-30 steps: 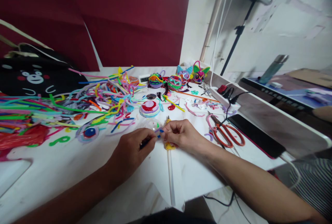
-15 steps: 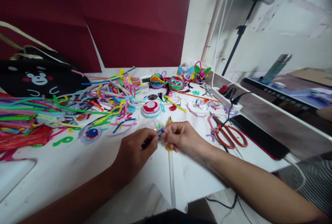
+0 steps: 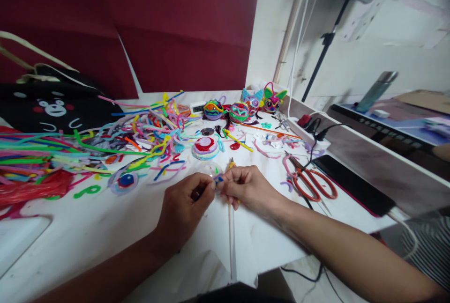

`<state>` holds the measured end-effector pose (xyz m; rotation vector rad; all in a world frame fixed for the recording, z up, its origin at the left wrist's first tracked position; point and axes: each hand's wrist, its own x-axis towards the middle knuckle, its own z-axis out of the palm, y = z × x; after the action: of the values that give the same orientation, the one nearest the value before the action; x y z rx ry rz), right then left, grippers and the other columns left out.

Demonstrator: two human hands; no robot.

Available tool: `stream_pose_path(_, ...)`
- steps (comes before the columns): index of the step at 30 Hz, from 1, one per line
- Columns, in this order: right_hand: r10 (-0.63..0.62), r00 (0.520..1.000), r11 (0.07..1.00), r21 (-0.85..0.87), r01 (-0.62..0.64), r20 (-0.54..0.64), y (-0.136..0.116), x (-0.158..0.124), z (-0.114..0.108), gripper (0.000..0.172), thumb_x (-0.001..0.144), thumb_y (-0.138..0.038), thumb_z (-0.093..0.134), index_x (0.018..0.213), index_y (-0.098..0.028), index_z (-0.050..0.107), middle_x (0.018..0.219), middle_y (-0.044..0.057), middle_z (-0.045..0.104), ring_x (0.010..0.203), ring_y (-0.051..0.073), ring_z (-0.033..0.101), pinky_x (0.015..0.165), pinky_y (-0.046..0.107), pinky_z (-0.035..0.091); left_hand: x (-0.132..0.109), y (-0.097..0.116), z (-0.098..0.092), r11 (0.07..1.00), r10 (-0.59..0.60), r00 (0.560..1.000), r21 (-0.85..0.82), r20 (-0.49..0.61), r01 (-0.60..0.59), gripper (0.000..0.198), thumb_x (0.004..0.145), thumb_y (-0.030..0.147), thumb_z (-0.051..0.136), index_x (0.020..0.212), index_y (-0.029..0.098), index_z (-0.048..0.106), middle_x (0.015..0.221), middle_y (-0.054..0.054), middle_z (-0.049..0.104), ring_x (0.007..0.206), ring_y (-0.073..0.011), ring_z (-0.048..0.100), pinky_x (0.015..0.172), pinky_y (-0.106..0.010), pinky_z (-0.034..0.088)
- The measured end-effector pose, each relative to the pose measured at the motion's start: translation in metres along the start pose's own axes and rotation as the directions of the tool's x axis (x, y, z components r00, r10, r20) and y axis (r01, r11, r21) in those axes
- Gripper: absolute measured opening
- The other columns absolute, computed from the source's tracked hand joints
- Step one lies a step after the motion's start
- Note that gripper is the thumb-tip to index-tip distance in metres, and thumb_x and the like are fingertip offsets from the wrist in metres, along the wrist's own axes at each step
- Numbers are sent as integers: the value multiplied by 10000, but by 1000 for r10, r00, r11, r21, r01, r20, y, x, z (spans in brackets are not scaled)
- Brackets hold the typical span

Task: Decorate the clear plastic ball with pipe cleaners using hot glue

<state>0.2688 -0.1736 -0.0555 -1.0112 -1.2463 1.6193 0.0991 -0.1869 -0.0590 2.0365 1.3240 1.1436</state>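
Both hands meet above the white tabletop, fingertips pinched together. My right hand [image 3: 248, 185] is closed on a small blue piece of pipe cleaner [image 3: 218, 179]. Touching the same small piece from the other side, my left hand [image 3: 190, 197] is pinched too; its fingers partly hide the piece. Just behind the fingertips lies a clear, rounded plastic piece [image 3: 210, 168]. A thin wooden stick [image 3: 230, 237] with a yellow part near its dark tip runs beneath my right hand. Farther back sits a dome coiled in pastel pipe cleaner [image 3: 205, 148], with red and lilac on top.
Loose pipe cleaners [image 3: 147, 129] pile up at left, beside a flat coil with a blue centre [image 3: 125, 181]. Orange-handled scissors [image 3: 311, 182] and a phone [image 3: 351, 186] lie at right. Several decorated balls [image 3: 239, 112] stand at the back, near a power strip [image 3: 309, 129].
My two hands have drawn slightly closer together at the blue piece, and the right fingers have shifted a little. The view has moved slightly; the things on the table are unchanged.
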Motion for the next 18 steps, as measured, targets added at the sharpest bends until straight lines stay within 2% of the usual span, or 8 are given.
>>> stream_pose_path(8, 10, 1000, 1000, -21, -10, -3, 0, -2, 0, 126, 624, -208, 751, 659, -132, 657, 511, -32, 602, 379, 54, 504, 369, 162, 438, -1, -2, 1, 1000, -6, 1000, -10, 17, 6, 185, 854, 299, 546, 755, 176, 642, 543, 39, 570, 469, -92, 511, 464, -202, 410)
stream_pose_path(14, -18, 1000, 1000, 25, 18, -12, -4, -2, -2, 252, 610, -300, 824, 654, -123, 650, 537, -21, 608, 398, 55, 499, 372, 174, 431, 4, -4, -3, 995, -55, 995, -76, 87, 62, 196, 856, 337, 551, 812, 176, 653, 535, 47, 569, 439, -90, 504, 443, -199, 413)
stream_pose_path(18, -19, 1000, 998, 55, 20, -15, -7, -1, -4, 286, 598, -326, 845, 673, -119, 663, 550, -15, 618, 400, 57, 501, 373, 177, 423, 6, -5, -7, 997, -46, 997, -57, 62, 49, 180, 843, 346, 579, 862, 189, 665, 547, 52, 579, 466, -91, 525, 470, -191, 431)
